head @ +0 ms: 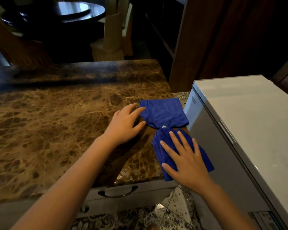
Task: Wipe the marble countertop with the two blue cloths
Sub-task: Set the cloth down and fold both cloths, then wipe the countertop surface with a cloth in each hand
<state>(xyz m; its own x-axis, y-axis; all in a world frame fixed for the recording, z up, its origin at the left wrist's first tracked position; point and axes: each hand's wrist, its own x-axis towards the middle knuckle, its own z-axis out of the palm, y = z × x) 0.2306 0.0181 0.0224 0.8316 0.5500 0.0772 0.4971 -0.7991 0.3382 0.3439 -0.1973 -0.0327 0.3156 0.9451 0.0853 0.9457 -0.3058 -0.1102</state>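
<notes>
The brown marble countertop (56, 117) fills the left and middle of the view. Two blue cloths lie at its right end. The far cloth (165, 113) is folded flat near the right edge. My left hand (125, 125) rests on the marble beside it, fingers spread, fingertips touching the cloth's left edge. The near cloth (203, 156) is folded and hangs slightly over the front right corner. My right hand (184, 160) lies flat on top of it, fingers apart, pressing down.
A white chest freezer (249, 123) stands right against the counter's right end. Below the front edge is a drawer with a dark handle (118, 191). Patterned floor tiles show underneath. Behind the counter are a dark round table (56, 12) and chairs.
</notes>
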